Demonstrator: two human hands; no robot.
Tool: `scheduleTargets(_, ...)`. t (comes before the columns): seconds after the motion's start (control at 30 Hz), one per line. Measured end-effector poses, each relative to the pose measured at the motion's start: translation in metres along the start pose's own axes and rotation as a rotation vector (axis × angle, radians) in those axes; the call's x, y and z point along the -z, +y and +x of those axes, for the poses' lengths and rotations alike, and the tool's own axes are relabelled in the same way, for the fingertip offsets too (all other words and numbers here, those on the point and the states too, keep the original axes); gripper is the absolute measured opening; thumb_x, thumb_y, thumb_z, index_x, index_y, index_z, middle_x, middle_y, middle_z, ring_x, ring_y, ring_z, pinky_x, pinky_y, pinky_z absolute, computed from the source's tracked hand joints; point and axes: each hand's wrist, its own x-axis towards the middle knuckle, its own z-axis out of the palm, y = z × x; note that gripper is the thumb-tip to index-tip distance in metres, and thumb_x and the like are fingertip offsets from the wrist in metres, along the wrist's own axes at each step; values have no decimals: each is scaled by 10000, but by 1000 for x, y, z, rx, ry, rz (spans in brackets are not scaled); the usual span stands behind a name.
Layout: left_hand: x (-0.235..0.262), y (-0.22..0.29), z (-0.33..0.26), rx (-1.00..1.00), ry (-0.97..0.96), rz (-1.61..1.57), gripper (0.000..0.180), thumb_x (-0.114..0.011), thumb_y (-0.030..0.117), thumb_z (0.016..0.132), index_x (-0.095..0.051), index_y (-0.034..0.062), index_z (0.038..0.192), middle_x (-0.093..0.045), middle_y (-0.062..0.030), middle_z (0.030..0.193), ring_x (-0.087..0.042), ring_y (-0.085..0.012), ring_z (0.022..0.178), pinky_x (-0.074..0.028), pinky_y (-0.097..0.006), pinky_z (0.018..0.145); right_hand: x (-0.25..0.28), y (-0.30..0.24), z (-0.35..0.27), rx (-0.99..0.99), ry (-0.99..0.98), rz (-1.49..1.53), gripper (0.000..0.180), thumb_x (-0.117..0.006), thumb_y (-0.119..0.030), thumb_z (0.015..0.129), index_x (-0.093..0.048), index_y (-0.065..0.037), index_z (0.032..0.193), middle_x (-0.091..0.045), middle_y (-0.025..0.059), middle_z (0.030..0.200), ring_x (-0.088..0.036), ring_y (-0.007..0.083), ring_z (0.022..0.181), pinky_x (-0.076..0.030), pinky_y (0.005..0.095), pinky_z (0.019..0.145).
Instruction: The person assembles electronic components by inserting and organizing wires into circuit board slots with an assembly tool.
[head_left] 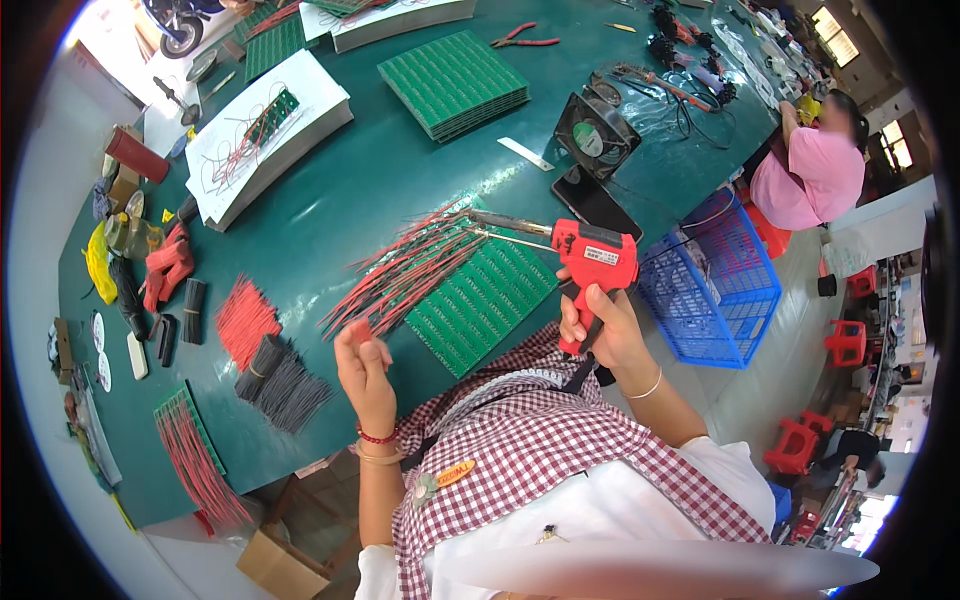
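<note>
My right hand (618, 335) is wrapped round the grip of a red soldering gun (600, 258). The gun's long metal tip points left, over the upper edge of a green circuit board panel (480, 305). Many thin red wires (400, 262) fan out leftward from that panel, some dark ones among them. Beside the loose wire ends, my left hand (366, 380) is closed in a pinch, with something red at its fingertips; what it holds is too small to make out. Left of this hand lie a bundle of red wires (246, 322) and a bundle of black wires (283, 383).
A stack of green panels (455, 85), a small fan (597, 135) and a black phone (597, 200) are farther back. White sheets (270, 130) stand stacked at left. A wired panel (188, 435) lies near the table's front edge. A blue basket (715, 290) is right; beyond it sits a person in pink (812, 175).
</note>
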Motion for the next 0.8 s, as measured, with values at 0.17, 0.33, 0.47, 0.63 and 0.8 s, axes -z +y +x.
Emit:
scheduleTargets(0.17, 5, 16, 12, 120, -168, 335, 102, -470, 68, 908, -526, -2, 858, -558, -29, 614, -491, -73, 551, -398, -224, 510, 6, 12, -2, -81, -15, -139, 523, -589, -384, 859, -458, 15, 1172, -533, 69, 702, -470, 103, 510, -435, 264, 524)
scheduleTargets(0.33, 5, 30, 19, 206, -222, 599, 145, -515, 98, 881, -532, -22, 802, -553, -51, 566, -491, -70, 520, -376, -236, 479, 17, 24, -13, -96, -2, -266, 588, -600, -420, 842, -433, 16, 1199, -517, 65, 691, -469, 119, 531, -432, 286, 547)
scheduleTargets(0.47, 8, -1, 23, 86, -197, 684, 158, -553, 121, 850, -562, -25, 789, -549, -103, 556, -517, -149, 490, -400, -292, 483, 36, 38, -24, -79, 12, -254, 626, -634, -407, 822, -437, 39, 1215, -528, 73, 706, -491, 120, 555, -447, 272, 544)
scheduleTargets(0.63, 3, -2, 17, 39, -96, 891, 207, -596, 157, 818, -572, -34, 742, -547, -167, 598, -521, -275, 498, -408, -335, 496, 29, 44, -23, -152, -23, -255, 621, -629, -406, 826, -436, 42, 1211, -523, 70, 701, -478, 117, 545, -436, 271, 531)
scheduleTargets(0.8, 1, -2, 19, -33, -108, 986, 174, -624, 187, 784, -590, 31, 717, -596, -96, 738, -581, -285, 605, -451, -378, 530, 32, 60, -23, -195, -63, -321, 557, -580, -396, 860, -418, 14, 1201, -486, 65, 644, -434, 124, 497, -390, 275, 488)
